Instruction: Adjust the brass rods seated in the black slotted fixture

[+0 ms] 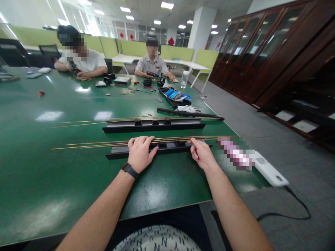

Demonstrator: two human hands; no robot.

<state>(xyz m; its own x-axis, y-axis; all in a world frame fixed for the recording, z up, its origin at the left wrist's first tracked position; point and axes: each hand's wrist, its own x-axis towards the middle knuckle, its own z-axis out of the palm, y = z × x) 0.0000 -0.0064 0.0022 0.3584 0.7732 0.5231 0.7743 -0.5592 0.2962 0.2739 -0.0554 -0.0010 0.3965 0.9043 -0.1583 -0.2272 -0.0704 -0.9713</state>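
A long black channel-shaped rail (172,150) lies across the table in front of me, with several thin gold-coloured rods (91,144) along its top, their ends jutting out past both sides. My left hand (141,150) is closed over the rail and rods, left of the middle, with the thumb on the near side. Toward the right end, my right hand (202,152) has its fingers curled, and the thumb and index finger pinch at the rods. Parts of the rail and rods are hidden under both hands. A second black rail (154,128), also topped with gold rods, lies parallel behind.
Beyond the rails are a black tube (183,113), white gloves (188,108) and a black tray (170,97) with blue packets. A white device (269,169) with a black cable sits at the right table edge. Two people (90,62) work across the green table (78,188).
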